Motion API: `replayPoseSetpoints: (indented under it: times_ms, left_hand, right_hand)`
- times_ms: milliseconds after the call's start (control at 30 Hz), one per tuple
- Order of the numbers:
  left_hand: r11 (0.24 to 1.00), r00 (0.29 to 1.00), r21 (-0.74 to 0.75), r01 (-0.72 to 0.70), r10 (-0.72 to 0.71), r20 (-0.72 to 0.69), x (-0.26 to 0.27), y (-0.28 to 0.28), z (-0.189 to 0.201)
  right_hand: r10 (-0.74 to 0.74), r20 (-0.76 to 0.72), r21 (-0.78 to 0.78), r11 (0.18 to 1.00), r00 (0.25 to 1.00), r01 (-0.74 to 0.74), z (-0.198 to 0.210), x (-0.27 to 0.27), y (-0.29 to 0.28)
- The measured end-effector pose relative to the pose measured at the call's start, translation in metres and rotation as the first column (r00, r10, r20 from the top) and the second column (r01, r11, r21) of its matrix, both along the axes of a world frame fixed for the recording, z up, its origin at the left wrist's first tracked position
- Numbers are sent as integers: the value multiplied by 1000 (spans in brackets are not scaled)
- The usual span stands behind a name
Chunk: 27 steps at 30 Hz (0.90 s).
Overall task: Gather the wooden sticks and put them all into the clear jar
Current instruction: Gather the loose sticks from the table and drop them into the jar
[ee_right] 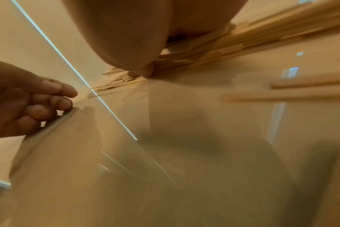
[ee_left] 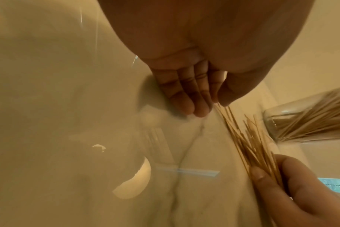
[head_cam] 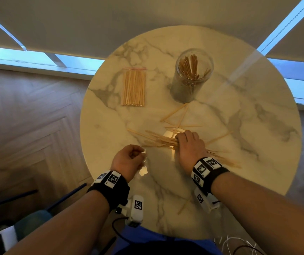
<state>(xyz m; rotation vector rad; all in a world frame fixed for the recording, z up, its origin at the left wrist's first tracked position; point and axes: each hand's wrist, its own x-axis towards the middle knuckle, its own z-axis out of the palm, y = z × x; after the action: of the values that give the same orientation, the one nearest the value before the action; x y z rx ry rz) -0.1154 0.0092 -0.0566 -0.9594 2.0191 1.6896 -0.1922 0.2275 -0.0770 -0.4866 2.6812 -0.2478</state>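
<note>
The right hand (head_cam: 188, 144) has its grip clamped on a bunch of wooden sticks (head_cam: 158, 139) low on the surface (head_cam: 239, 126), well short of the clear jar (head_cam: 191, 74), while the left hand (head_cam: 129, 159) looks curled and maybe empty, so loose ends could slip out and scatter.

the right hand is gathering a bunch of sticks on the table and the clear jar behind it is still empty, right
Not quite. The right hand is gathering a bunch of sticks on the table, but the clear jar already holds many sticks, as the head view shows.

A round, marble-patterned counter (head_cam: 258, 144) carries a clear jar (head_cam: 191, 76) of wooden sticks at the far side. A bagged bundle of sticks (head_cam: 134, 87) lies left of it, and loose sticks (head_cam: 177, 116) lie scattered nearer the front.
</note>
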Motion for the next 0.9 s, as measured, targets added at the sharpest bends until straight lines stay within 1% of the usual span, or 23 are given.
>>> replayPoseSetpoints:
  times_ms: [100, 200, 333, 433, 500, 533, 600, 667, 700, 733, 767, 800, 833, 900]
  left_hand:
    - [1000, 1000, 18, -13, 13, 10, -1, -2, -3]
    - [999, 1000, 35, -21, 20, 17, -3, -4, -5]
    - [997, 999, 66, -45, 43, 22, -6, -2, -1]
    - [994, 998, 84, -68, 67, 15, -9, -1, 5]
    - [993, 996, 72, -89, 90, -7, -14, 0, 11]
    - [993, 995, 62, -99, 100, -24, -17, 0, 14]
    - [991, 990, 61, -123, 127, -65, -27, 3, 22]
    - [980, 982, 118, -160, 171, -85, -39, 11, 34]
    - [969, 977, 169, -182, 198, -81, -46, 16, 40]
    - [954, 974, 229, -193, 214, -73, -53, 22, 48]
    - [938, 975, 289, -189, 216, -62, -60, 30, 57]
    - [918, 977, 357, -176, 206, -49, -67, 38, 66]
    - [889, 981, 429, -162, 192, -28, -74, 47, 75]
    - [805, 988, 574, -147, 148, 46, -85, 63, 92]
  right_hand:
    - [16, -23, 36, 999, 1000, -15, 1, -3, 1]
    - [69, -39, 58, 996, 997, -66, 5, -7, 3]
    - [151, -27, 40, 988, 988, -150, 8, -19, 7]
    - [175, 24, -57, 983, 984, -173, 21, -30, 12]
    - [164, 81, -151, 977, 983, -150, 36, -38, 14]
    - [151, 78, -213, 968, 985, -131, 47, -42, 14]
    - [73, 10, -348, 935, 997, -65, 72, -51, 13]
    - [-66, -26, -463, 885, 998, 46, 98, -64, 11]
    - [-127, -28, -530, 843, 992, 93, 111, -71, 10]
    - [-176, -13, -614, 778, 984, 131, 124, -78, 10]
    - [-213, 24, -714, 680, 977, 166, 137, -84, 10]
    - [-238, 87, -810, 549, 967, 208, 150, -88, 10]
    - [-243, 173, -880, 397, 954, 261, 162, -93, 9]
    - [-214, 348, -921, 104, 913, 375, 189, -100, 6]
